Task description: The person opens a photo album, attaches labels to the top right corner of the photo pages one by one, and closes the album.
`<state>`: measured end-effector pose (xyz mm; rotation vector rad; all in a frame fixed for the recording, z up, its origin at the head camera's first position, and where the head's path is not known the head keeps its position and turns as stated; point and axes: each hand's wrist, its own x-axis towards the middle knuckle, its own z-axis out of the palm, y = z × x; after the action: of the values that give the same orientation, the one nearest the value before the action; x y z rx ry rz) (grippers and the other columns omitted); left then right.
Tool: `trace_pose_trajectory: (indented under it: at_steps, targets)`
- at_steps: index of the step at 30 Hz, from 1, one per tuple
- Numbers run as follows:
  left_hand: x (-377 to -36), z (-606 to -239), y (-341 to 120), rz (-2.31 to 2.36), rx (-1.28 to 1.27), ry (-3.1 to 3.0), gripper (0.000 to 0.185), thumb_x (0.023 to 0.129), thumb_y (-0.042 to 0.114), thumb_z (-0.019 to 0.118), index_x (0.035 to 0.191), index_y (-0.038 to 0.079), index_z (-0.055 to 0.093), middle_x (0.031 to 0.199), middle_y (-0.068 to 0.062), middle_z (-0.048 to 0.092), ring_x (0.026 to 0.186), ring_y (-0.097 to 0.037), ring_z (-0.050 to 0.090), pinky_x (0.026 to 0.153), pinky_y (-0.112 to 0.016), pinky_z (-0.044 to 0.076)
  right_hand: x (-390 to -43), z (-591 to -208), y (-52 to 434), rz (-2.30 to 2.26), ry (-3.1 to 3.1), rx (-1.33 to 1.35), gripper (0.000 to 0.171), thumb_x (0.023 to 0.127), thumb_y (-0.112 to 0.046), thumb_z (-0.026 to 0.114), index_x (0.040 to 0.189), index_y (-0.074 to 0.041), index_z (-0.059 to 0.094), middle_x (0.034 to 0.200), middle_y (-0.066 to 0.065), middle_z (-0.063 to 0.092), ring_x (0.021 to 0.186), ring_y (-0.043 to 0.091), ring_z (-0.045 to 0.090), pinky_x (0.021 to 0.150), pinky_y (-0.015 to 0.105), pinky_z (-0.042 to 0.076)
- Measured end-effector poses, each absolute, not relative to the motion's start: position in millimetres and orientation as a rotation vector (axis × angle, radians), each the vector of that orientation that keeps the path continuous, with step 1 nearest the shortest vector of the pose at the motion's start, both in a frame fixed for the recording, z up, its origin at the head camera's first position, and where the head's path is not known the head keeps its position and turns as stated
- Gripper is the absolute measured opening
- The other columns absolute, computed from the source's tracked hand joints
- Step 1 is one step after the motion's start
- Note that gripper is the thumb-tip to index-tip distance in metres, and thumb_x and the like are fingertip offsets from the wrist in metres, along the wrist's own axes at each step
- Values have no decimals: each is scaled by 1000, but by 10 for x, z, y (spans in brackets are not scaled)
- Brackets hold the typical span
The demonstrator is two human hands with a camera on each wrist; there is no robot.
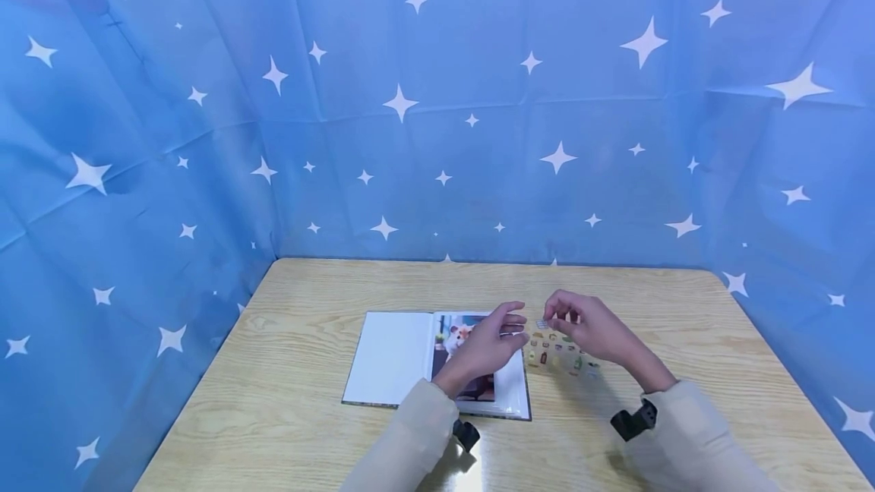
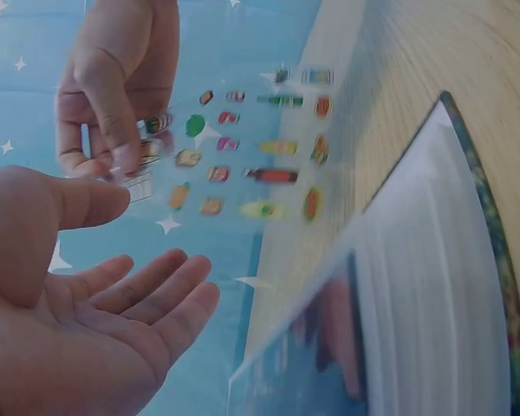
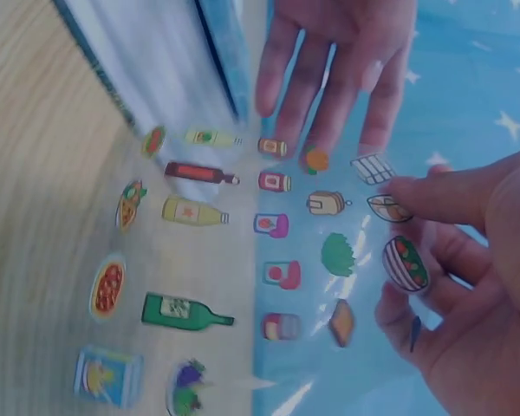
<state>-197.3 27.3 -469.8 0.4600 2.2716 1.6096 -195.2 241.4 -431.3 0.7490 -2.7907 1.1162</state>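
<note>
My right hand (image 1: 591, 325) pinches a clear sticker sheet (image 3: 234, 251) by its edge between thumb and fingers. Small printed food pictures cover the sheet: bottles, jars, bread, a salad bowl. It hangs over the table just right of an open photo album (image 1: 390, 355). My left hand (image 2: 95, 321) is held out with its fingers spread, palm toward the sheet, gripping nothing. In the right wrist view, its fingertips show right by the sheet's edge. The left forearm partly covers a photo (image 1: 447, 332) on the album's right-hand page.
The album lies on a light wooden table (image 1: 273, 401), its thick stack of pages (image 2: 425, 243) on the right side. A blue curtain (image 1: 478, 143) with white stars surrounds the table at the back and sides. Each wrist wears a black camera band (image 1: 634, 421).
</note>
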Motion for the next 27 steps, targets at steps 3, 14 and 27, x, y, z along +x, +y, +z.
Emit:
trace_pose_trajectory:
  at_steps: [3,14,27]
  targets:
    - [-1968,-4673,293,1659,470,2213,49,99,31,60,145,33,44,131,10,62,120,-6,58,98,-30,50,-1944,-4256,2403,1148,-2771,760,19,90,4,65,93,-14,63,81,-2,62,71,12,54,61,27,46]
    - [-1939,-4632,317,1803,483,2149,44,100,25,61,141,35,49,116,14,68,105,-2,64,93,-28,52,-1917,-4180,2385,1368,-2775,714,13,95,-2,63,101,-13,64,87,6,65,76,27,60,60,31,50]
    - [-1899,-4598,232,1867,443,2066,46,100,9,57,140,30,51,100,3,72,87,-18,69,68,-29,52,-1875,-4310,2304,1414,-2770,715,23,93,-1,64,115,-7,70,102,6,69,78,23,62,64,27,52]
